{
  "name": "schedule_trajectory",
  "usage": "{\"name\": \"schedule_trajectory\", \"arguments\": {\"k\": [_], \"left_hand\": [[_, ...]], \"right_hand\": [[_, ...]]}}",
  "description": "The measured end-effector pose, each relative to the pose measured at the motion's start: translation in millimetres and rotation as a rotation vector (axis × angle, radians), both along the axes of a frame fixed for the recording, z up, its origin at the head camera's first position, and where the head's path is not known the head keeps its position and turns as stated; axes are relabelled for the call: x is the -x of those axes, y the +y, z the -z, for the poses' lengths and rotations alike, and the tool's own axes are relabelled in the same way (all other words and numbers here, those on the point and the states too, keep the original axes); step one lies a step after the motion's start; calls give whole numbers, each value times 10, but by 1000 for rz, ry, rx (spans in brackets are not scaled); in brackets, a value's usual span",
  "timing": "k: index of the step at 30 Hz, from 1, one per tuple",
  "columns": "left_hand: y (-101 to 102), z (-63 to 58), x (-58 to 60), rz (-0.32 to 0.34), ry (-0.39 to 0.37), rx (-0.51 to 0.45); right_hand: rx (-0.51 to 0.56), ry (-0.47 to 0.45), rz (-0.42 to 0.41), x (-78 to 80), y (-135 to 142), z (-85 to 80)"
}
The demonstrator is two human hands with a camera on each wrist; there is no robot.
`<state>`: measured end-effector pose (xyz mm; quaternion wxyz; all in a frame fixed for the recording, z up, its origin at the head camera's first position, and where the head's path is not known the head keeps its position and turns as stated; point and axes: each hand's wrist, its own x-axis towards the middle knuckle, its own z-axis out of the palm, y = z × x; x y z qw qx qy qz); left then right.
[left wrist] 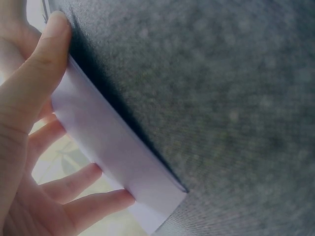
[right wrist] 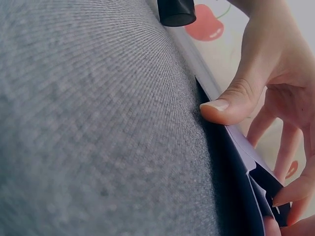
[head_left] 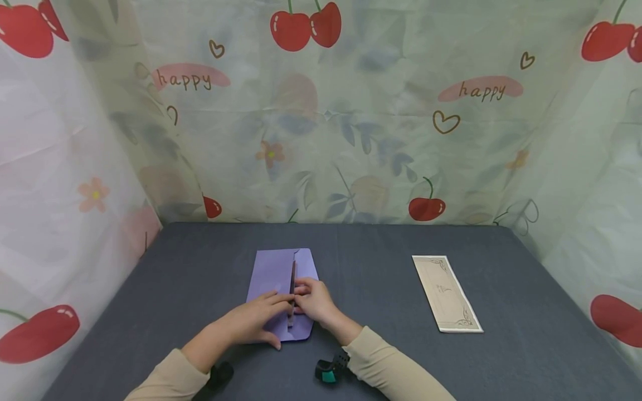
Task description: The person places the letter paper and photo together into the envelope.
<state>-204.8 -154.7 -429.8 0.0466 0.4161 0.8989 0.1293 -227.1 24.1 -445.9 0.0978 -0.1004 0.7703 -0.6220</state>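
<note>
A purple envelope (head_left: pixel 273 273) lies upright-oriented on the dark table, a dark slit running along its length where the flap lifts at the right. My left hand (head_left: pixel 256 317) rests over the envelope's left part, fingers spread and reaching the slit, thumb at the near edge. In the left wrist view, its fingertips touch the pale purple paper (left wrist: pixel 108 142). My right hand (head_left: pixel 316 303) pinches the flap side at the slit with curled fingers. The right wrist view shows the raised edge and dark opening (right wrist: pixel 266 184) between the two hands' fingertips.
A beige card with ornate corner prints (head_left: pixel 446 295) lies on the right of the dark cloth-covered table (head_left: pixel 371 289). A patterned curtain (head_left: pixel 326 145) encloses the back and sides. Black wrist devices, one with a teal part (head_left: pixel 329 376), sit by the sleeves.
</note>
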Motion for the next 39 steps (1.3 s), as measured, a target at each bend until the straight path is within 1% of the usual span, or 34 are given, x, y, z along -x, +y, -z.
{"name": "schedule_trajectory", "arguments": {"k": [4, 6, 9, 16, 19, 25, 32, 39], "left_hand": [[-2, -15, -6, -2, -10, -8], [-3, -16, -6, -3, -15, -7], [-7, -14, -2, 7, -4, -9], [-8, -20, 3, -5, -25, -11], [-12, -10, 10, 2, -8, -14], [-16, 8, 16, 18, 9, -28], [-12, 16, 17, 27, 16, -34], [-12, 32, 26, 25, 28, -30]], "right_hand": [[-5, -6, 2, -12, -7, -15], [-5, -7, 2, 58, -11, 101], [-6, -9, 0, 100, -7, 158], [-6, -42, -7, 106, 48, 114], [-3, -59, -6, 110, 87, 106], [-3, -49, -10, 104, 195, 74], [-16, -14, -18, 92, 364, 33], [-52, 12, 27, 87, 591, 2]]}}
